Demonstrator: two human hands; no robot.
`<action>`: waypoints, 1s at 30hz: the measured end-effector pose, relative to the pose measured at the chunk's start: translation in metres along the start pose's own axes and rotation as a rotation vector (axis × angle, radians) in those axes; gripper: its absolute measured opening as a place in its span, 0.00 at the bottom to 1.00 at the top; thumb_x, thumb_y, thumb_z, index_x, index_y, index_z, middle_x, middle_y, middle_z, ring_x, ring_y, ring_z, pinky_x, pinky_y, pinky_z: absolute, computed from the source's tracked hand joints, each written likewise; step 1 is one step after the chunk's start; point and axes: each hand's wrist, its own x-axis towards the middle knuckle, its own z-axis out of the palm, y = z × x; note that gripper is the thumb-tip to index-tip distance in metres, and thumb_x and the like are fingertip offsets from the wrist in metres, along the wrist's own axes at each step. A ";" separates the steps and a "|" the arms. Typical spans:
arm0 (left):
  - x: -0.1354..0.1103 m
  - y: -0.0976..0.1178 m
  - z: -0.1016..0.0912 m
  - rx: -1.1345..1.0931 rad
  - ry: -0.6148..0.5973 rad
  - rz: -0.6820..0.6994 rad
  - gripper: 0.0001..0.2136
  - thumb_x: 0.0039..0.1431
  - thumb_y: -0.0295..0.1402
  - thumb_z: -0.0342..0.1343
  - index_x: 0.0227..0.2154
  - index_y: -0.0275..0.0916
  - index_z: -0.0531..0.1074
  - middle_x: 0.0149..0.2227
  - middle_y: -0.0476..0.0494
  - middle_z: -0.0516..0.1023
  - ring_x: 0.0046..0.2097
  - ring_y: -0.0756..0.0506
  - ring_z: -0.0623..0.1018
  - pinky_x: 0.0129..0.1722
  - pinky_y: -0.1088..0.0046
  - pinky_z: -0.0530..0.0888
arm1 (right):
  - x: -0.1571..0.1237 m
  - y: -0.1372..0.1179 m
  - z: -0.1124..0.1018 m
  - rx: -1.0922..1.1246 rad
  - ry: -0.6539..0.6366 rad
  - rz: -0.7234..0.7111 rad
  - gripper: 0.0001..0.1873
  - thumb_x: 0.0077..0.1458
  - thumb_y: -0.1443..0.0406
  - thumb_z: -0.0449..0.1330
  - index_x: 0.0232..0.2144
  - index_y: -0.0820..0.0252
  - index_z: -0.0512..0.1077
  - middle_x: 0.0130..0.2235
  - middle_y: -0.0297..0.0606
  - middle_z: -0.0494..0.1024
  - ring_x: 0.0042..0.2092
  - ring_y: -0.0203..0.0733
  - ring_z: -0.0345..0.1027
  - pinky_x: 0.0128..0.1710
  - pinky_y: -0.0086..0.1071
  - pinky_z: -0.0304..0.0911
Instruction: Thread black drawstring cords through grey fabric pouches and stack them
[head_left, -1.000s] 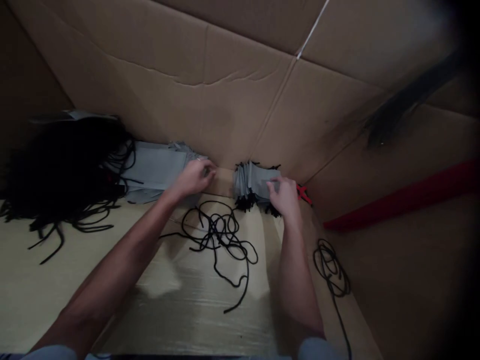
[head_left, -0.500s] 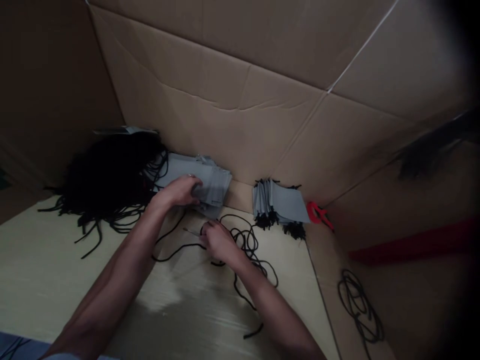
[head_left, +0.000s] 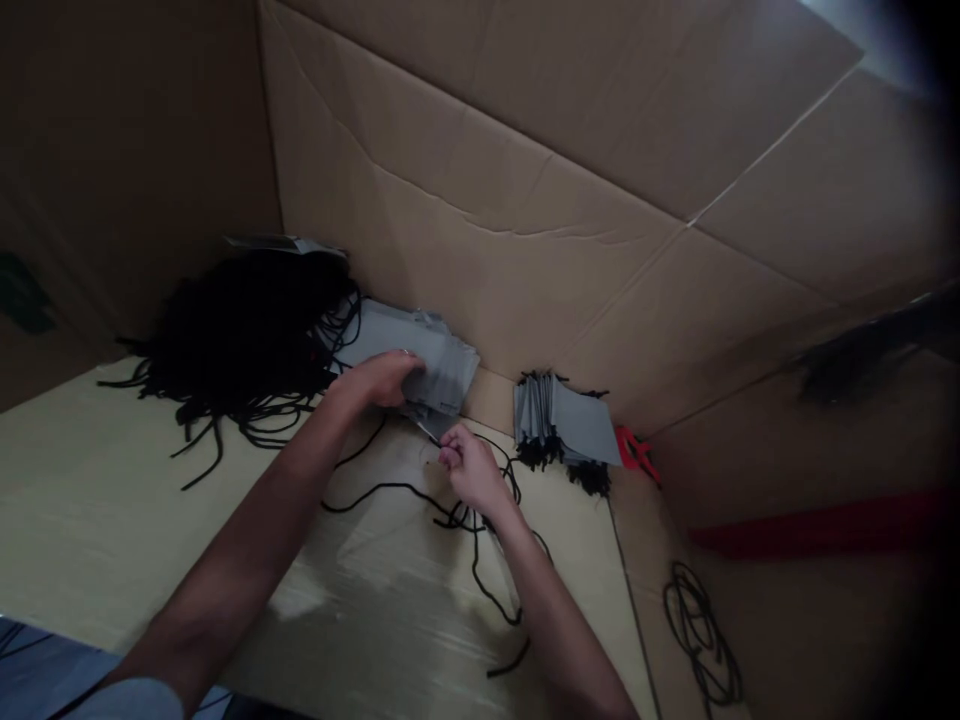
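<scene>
Where the left hand rests: gray pouch pile (head_left: 442, 362), flat on the table (head_left: 112, 500), backed against the cardboard wall (head_left: 525, 250).
Left hand (head_left: 384, 378): fingers curled over the pile's top pouch, gripping its near edge.
Right hand (head_left: 471, 470): just in front of the pile, thumb and forefinger pinched together at its lower corner; on cord end or fabric, cannot tell.
Handling, judged: thin cloth, light, limp, not fragile; layers likely slide. Pinch one layer at an edge or corner.
Black cord (head_left: 480, 560): loose tangle in front of the pile; soft, probably snags.
Second pouch stack (head_left: 574, 425): right of the pile, apart.
Cord heap (head_left: 240, 340): left of the pile, touching.
</scene>
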 end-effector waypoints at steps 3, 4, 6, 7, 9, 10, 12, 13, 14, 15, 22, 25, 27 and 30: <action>0.000 0.001 -0.002 -0.009 -0.014 -0.005 0.17 0.70 0.38 0.63 0.57 0.38 0.76 0.59 0.36 0.78 0.57 0.37 0.80 0.57 0.52 0.80 | -0.001 -0.002 -0.007 0.094 0.050 -0.005 0.13 0.70 0.56 0.61 0.43 0.61 0.76 0.34 0.33 0.80 0.33 0.39 0.75 0.38 0.36 0.73; -0.001 0.001 -0.002 -0.015 -0.016 -0.002 0.17 0.72 0.38 0.62 0.58 0.37 0.75 0.59 0.36 0.78 0.56 0.38 0.80 0.56 0.51 0.80 | -0.002 -0.003 -0.011 0.120 0.068 -0.008 0.13 0.69 0.56 0.61 0.42 0.60 0.76 0.32 0.33 0.80 0.33 0.39 0.75 0.37 0.35 0.72; 0.000 0.003 -0.001 -0.029 -0.012 0.008 0.18 0.71 0.39 0.62 0.59 0.37 0.74 0.60 0.36 0.77 0.57 0.37 0.80 0.55 0.51 0.80 | -0.002 -0.009 -0.019 0.165 0.107 -0.015 0.13 0.67 0.55 0.60 0.39 0.58 0.76 0.31 0.34 0.80 0.31 0.40 0.74 0.35 0.34 0.71; 0.000 0.004 0.000 -0.036 -0.007 0.010 0.19 0.71 0.39 0.62 0.60 0.37 0.73 0.61 0.35 0.76 0.57 0.37 0.80 0.55 0.50 0.80 | -0.002 -0.012 -0.023 0.184 0.130 -0.020 0.13 0.65 0.55 0.60 0.37 0.58 0.76 0.31 0.35 0.80 0.31 0.41 0.74 0.34 0.34 0.70; 0.001 0.006 0.002 -0.048 0.006 0.005 0.19 0.71 0.39 0.62 0.60 0.38 0.73 0.61 0.35 0.76 0.57 0.37 0.80 0.55 0.51 0.81 | -0.002 -0.020 -0.034 0.215 0.186 -0.030 0.14 0.63 0.54 0.61 0.36 0.58 0.76 0.31 0.37 0.81 0.31 0.42 0.74 0.32 0.34 0.69; 0.002 0.007 0.003 -0.053 0.011 -0.003 0.19 0.71 0.39 0.62 0.60 0.38 0.73 0.60 0.36 0.77 0.56 0.37 0.80 0.54 0.52 0.81 | -0.002 -0.024 -0.039 0.227 0.216 -0.037 0.13 0.61 0.54 0.61 0.36 0.58 0.76 0.32 0.38 0.82 0.32 0.42 0.75 0.33 0.34 0.69; 0.004 0.008 0.005 -0.066 0.022 -0.020 0.18 0.72 0.39 0.62 0.59 0.38 0.74 0.59 0.36 0.77 0.55 0.38 0.81 0.53 0.53 0.81 | -0.001 -0.033 -0.051 0.244 0.277 -0.052 0.13 0.60 0.55 0.63 0.35 0.58 0.78 0.33 0.40 0.83 0.34 0.44 0.76 0.36 0.36 0.70; 0.004 0.008 0.005 -0.072 0.030 -0.029 0.18 0.72 0.39 0.62 0.59 0.38 0.74 0.59 0.36 0.77 0.55 0.38 0.81 0.53 0.53 0.82 | -0.001 -0.038 -0.056 0.249 0.304 -0.061 0.12 0.59 0.55 0.64 0.35 0.58 0.78 0.34 0.40 0.84 0.36 0.45 0.77 0.39 0.36 0.71; 0.005 0.007 0.005 -0.079 0.043 -0.039 0.18 0.72 0.39 0.62 0.59 0.38 0.74 0.59 0.36 0.77 0.54 0.38 0.81 0.53 0.54 0.82 | -0.001 -0.042 -0.061 0.254 0.326 -0.071 0.11 0.59 0.56 0.65 0.34 0.58 0.79 0.34 0.40 0.84 0.37 0.45 0.78 0.41 0.37 0.71; 0.006 0.007 0.005 -0.086 0.061 -0.051 0.18 0.72 0.39 0.62 0.59 0.38 0.74 0.59 0.36 0.77 0.55 0.38 0.81 0.53 0.54 0.82 | -0.001 -0.047 -0.066 0.258 0.346 -0.082 0.10 0.59 0.57 0.66 0.34 0.57 0.79 0.35 0.40 0.85 0.38 0.46 0.78 0.42 0.38 0.71; 0.005 0.020 -0.012 -0.133 0.343 -0.138 0.16 0.72 0.39 0.62 0.57 0.36 0.75 0.56 0.36 0.79 0.52 0.39 0.82 0.52 0.55 0.82 | 0.002 -0.071 -0.086 0.295 0.469 -0.169 0.09 0.59 0.58 0.67 0.35 0.56 0.80 0.35 0.38 0.85 0.38 0.44 0.77 0.42 0.37 0.72; -0.007 0.037 -0.033 -0.164 0.512 -0.118 0.11 0.69 0.25 0.53 0.33 0.34 0.80 0.36 0.40 0.82 0.40 0.43 0.81 0.47 0.62 0.78 | 0.001 -0.076 -0.092 0.303 0.526 -0.185 0.08 0.59 0.58 0.68 0.35 0.56 0.80 0.33 0.36 0.83 0.36 0.42 0.75 0.38 0.35 0.70; -0.020 0.053 -0.049 -0.198 0.601 -0.083 0.14 0.62 0.21 0.49 0.26 0.36 0.78 0.30 0.43 0.81 0.36 0.45 0.79 0.43 0.66 0.75 | -0.001 -0.077 -0.097 0.307 0.561 -0.189 0.08 0.59 0.58 0.68 0.35 0.57 0.80 0.32 0.35 0.82 0.35 0.41 0.74 0.37 0.34 0.69; -0.041 0.082 -0.067 -0.284 0.639 -0.006 0.15 0.59 0.23 0.47 0.22 0.37 0.76 0.22 0.49 0.75 0.27 0.48 0.74 0.33 0.71 0.70 | -0.007 -0.080 -0.105 0.311 0.616 -0.186 0.08 0.60 0.58 0.69 0.36 0.57 0.81 0.34 0.36 0.83 0.36 0.41 0.74 0.37 0.34 0.68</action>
